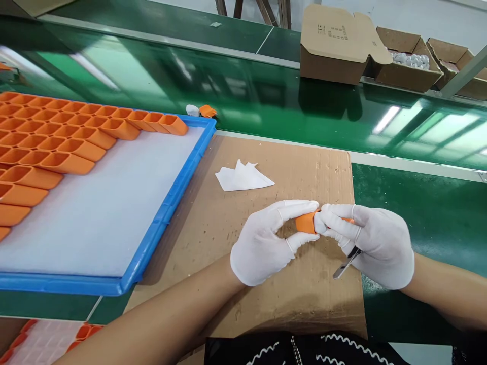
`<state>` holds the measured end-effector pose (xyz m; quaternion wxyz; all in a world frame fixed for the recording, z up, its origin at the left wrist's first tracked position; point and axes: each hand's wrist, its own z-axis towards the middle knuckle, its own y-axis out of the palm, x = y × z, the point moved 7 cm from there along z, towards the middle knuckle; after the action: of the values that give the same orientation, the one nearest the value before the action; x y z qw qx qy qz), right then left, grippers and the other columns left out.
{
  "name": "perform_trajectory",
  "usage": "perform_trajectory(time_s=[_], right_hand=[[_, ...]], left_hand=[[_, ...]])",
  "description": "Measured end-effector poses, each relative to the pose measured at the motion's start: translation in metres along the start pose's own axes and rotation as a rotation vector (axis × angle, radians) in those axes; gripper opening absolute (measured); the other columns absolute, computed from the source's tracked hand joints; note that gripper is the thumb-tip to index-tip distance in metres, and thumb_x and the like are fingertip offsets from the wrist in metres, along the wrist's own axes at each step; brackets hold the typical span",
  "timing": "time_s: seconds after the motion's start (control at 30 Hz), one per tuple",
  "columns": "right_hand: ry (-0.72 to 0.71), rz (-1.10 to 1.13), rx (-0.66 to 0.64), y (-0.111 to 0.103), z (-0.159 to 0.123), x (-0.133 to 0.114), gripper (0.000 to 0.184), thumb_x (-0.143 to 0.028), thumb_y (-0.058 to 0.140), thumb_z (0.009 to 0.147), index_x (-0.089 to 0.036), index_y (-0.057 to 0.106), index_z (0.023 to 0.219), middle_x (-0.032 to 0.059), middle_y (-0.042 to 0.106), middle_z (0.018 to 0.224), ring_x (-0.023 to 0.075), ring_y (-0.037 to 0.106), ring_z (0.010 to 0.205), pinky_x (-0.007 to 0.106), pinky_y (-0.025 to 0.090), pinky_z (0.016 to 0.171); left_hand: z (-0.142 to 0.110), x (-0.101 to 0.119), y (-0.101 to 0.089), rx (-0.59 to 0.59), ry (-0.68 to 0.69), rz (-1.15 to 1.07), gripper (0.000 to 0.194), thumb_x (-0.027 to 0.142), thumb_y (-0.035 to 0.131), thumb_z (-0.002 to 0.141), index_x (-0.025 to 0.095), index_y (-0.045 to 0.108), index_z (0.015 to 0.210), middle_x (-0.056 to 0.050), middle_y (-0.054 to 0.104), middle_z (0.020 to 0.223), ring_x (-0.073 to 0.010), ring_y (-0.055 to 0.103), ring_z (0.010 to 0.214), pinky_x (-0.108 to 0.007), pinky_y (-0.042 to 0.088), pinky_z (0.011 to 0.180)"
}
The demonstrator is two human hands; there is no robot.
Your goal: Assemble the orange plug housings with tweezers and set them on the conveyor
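My left hand (266, 242), in a white glove, grips a small orange plastic sleeve (305, 223) between thumb and fingers. My right hand (367, 238), gloved too, pinches a whitish piece (320, 223) against the sleeve's right end. A bit of orange (348, 220) shows behind the right fingers; I cannot tell whether it is a separate part. Tucked in the right palm is a slim metal tool (344, 267) with a black part, pointing down and left. Both hands are above a brown cardboard sheet (289, 294), where a folded white cloth or paper (243, 177) lies beyond them.
To the left, a blue-rimmed tray (167, 213) holds rows of hollow orange sleeves (76, 147). A small white and orange piece (207, 111) lies behind its corner. Cardboard boxes (335, 45) stand at the back right, one holding whitish round pieces (411, 60). A glossy green surface (266, 101) runs behind.
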<state>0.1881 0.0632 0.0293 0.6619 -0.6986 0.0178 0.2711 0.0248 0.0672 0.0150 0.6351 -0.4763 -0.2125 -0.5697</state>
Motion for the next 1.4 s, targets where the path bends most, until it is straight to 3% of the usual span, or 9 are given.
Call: perform_trajectory(time_s=[0.1,0.37,0.47,0.57,0.77,0.9,1.03,1.27,1.4], right_hand=[[0.02,-0.139,0.075,0.001,-0.001,-0.004,0.028,-0.035,0.048,0.099,-0.031,0.074,0.088,-0.0039,0.065,0.062,0.0112,0.043,0.046,0.027,0.027,0.045],[-0.288,-0.419,0.164,-0.001,-0.003,-0.03,0.061,-0.001,0.044,0.079,-0.027,0.065,0.129,0.0009,0.073,0.121,0.0083,0.045,0.043,0.034,0.026,0.042],[-0.32,-0.061,0.19,-0.009,0.0,-0.022,0.05,-0.008,0.047,0.088,-0.026,0.063,0.132,0.0043,0.071,0.125,0.0143,0.068,0.073,0.028,0.049,0.055],[-0.185,0.375,0.281,-0.022,0.005,-0.002,0.033,-0.021,0.056,0.093,-0.022,0.068,0.124,0.0079,0.073,0.121,0.0196,0.07,0.104,0.033,0.058,0.085],[0.311,0.896,-0.055,0.007,0.014,0.021,0.036,-0.039,0.071,0.08,-0.021,0.078,0.11,0.0077,0.079,0.101,0.0213,0.073,0.09,0.04,0.059,0.087],[0.288,0.993,-0.296,0.016,0.019,0.011,0.041,-0.042,0.073,0.079,-0.019,0.079,0.112,0.0039,0.075,0.079,0.0155,0.064,0.069,0.034,0.056,0.071],[0.17,0.822,-0.287,0.012,0.018,0.006,0.03,-0.04,0.07,0.082,-0.024,0.08,0.104,-0.0017,0.069,0.073,0.0104,0.051,0.057,0.027,0.045,0.056],[-0.162,-0.08,0.335,-0.021,-0.001,-0.019,0.024,-0.025,0.056,0.091,-0.026,0.077,0.078,-0.0017,0.066,0.063,0.0096,0.047,0.05,0.027,0.031,0.051],[-0.25,-0.327,0.467,-0.029,-0.009,-0.032,0.027,-0.028,0.054,0.094,-0.025,0.078,0.082,-0.0007,0.067,0.059,0.0112,0.044,0.043,0.031,0.026,0.046]], left_hand=[[-0.001,-0.005,0.002,0.024,-0.079,-0.061,0.04,0.022,0.083,0.078,0.025,0.072,0.116,-0.005,0.078,0.114,-0.0218,0.075,0.101,-0.038,0.064,0.096],[-0.003,-0.029,0.011,0.09,-0.248,-0.337,0.038,0.02,0.083,0.076,0.017,0.069,0.111,-0.01,0.077,0.114,-0.0239,0.075,0.104,-0.041,0.064,0.095],[-0.002,-0.033,0.014,0.071,-0.264,-0.388,0.038,0.021,0.084,0.076,0.017,0.067,0.11,-0.012,0.077,0.113,-0.0249,0.075,0.104,-0.044,0.063,0.096],[-0.001,-0.031,0.014,0.021,-0.26,-0.413,0.037,0.022,0.081,0.079,0.017,0.067,0.113,-0.014,0.074,0.119,-0.0256,0.074,0.108,-0.046,0.061,0.101],[0.0,-0.021,0.007,0.004,-0.178,-0.293,0.039,0.021,0.079,0.082,0.02,0.066,0.119,-0.011,0.072,0.127,-0.0252,0.07,0.118,-0.047,0.055,0.111],[-0.001,-0.009,0.007,-0.014,-0.068,-0.248,0.039,0.016,0.077,0.083,0.025,0.066,0.119,-0.006,0.073,0.127,-0.0259,0.066,0.125,-0.048,0.053,0.113],[-0.002,-0.006,0.005,0.013,-0.038,-0.166,0.042,0.013,0.078,0.082,0.025,0.066,0.12,-0.007,0.074,0.126,-0.0252,0.069,0.12,-0.048,0.055,0.11],[-0.004,-0.003,0.002,0.08,-0.04,0.017,0.031,0.02,0.077,0.084,0.024,0.069,0.114,-0.006,0.076,0.117,-0.0224,0.074,0.107,-0.044,0.061,0.101],[-0.005,-0.002,0.002,0.104,-0.04,0.06,0.033,0.021,0.078,0.083,0.024,0.068,0.114,-0.006,0.077,0.116,-0.0225,0.074,0.106,-0.043,0.061,0.1]])
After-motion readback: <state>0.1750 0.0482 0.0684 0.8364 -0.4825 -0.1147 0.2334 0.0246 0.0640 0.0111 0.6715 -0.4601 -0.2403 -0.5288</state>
